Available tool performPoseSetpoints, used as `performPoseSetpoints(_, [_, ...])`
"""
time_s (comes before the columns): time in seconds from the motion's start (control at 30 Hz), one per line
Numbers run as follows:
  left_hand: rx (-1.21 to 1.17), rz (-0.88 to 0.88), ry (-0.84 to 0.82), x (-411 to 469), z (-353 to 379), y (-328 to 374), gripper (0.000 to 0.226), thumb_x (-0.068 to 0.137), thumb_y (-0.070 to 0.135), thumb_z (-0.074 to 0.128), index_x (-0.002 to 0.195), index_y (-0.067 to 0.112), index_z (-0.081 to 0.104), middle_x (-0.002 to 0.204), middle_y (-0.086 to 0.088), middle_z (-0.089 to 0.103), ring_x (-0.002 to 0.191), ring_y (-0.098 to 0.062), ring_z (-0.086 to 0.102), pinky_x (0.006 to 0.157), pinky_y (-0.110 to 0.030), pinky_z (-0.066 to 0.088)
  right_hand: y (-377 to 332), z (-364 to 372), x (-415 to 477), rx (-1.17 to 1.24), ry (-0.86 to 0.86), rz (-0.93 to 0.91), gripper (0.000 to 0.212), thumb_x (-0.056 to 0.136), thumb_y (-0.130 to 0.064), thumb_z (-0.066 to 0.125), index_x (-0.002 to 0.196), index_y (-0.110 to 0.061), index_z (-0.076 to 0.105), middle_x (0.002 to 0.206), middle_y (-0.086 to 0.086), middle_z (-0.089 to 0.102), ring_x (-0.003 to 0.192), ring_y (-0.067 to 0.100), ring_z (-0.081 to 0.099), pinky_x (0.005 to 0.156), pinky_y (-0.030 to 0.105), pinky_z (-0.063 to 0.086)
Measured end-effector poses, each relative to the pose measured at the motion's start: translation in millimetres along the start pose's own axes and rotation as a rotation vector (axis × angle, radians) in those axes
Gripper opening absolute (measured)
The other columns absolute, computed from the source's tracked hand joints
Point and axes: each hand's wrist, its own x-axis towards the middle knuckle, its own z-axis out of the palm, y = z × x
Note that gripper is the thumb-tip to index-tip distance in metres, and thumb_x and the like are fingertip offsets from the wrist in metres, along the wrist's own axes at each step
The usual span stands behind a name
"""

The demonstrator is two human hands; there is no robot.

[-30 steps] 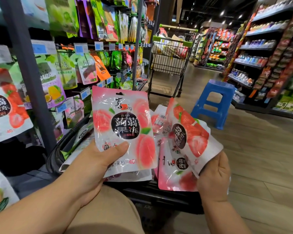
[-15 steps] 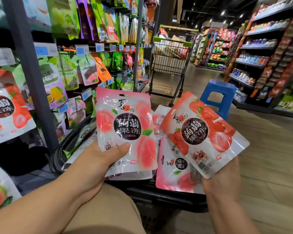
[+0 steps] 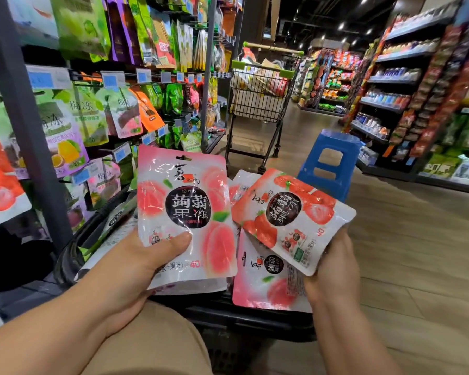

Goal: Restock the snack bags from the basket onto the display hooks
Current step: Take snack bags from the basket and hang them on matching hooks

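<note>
My left hand [image 3: 136, 263] grips a pink peach snack bag [image 3: 184, 212] upright by its lower left corner, thumb across the front; more bags seem stacked behind it. My right hand [image 3: 333, 269] holds a red strawberry snack bag [image 3: 293, 217], tilted, by its bottom edge. Below it lies another pink bag [image 3: 266, 282] in the black basket [image 3: 244, 318], which stands in front of my knee. On the left, the display hooks [image 3: 114, 79] carry hanging snack bags under blue price tags.
A dark shelf post [image 3: 25, 117] stands close on the left. A blue plastic stool [image 3: 331, 163] sits just beyond the basket. A loaded shopping cart [image 3: 260, 98] stands farther down the aisle. Stocked shelves [image 3: 406, 85] line the right side over wood flooring.
My right hand has lifted the strawberry bag out of the basket and turned its front towards me, then lowered it slightly. The peach bag in my left hand stays almost still.
</note>
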Motion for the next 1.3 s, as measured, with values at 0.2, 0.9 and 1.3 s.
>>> performPoseSetpoints(0.2, [0.001,0.001,0.003,0.1,0.2,0.0,0.054,0.067,0.005,0.078,0.119,0.010,0.066,0.105,-0.016,0.074,0.095,-0.033,0.072,0.084,-0.048,0.059,0.4,1.3,0.1,0.171,0.055,0.094,0.055,0.095,-0.066,0.036,0.130,-0.029,0.056,0.106,0.001,0.076,0.092,0.024,0.074,0.064,0.040,0.061])
performPoseSetpoints(0.9, [0.003,0.019,-0.041,0.4,-1.6,0.1,0.046,0.075,0.015,0.068,0.120,0.010,0.066,0.107,-0.014,0.075,0.097,-0.031,0.072,0.078,-0.036,0.061,-19.9,13.2,-19.7,0.167,-0.037,0.040,0.016,0.098,-0.009,0.055,0.106,-0.023,0.052,0.085,-0.002,0.072,0.068,0.014,0.073,0.049,0.030,0.056])
performPoseSetpoints(1.3, [-0.034,0.080,0.034,-0.5,-1.3,-1.8,0.042,0.073,0.017,0.065,0.113,0.009,0.069,0.105,-0.013,0.075,0.097,-0.030,0.072,0.087,-0.044,0.055,-28.3,48.3,-42.4,0.354,-0.026,0.090,0.023,0.096,-0.016,0.059,0.119,-0.018,0.058,0.089,0.001,0.077,0.075,0.017,0.075,0.054,0.029,0.057])
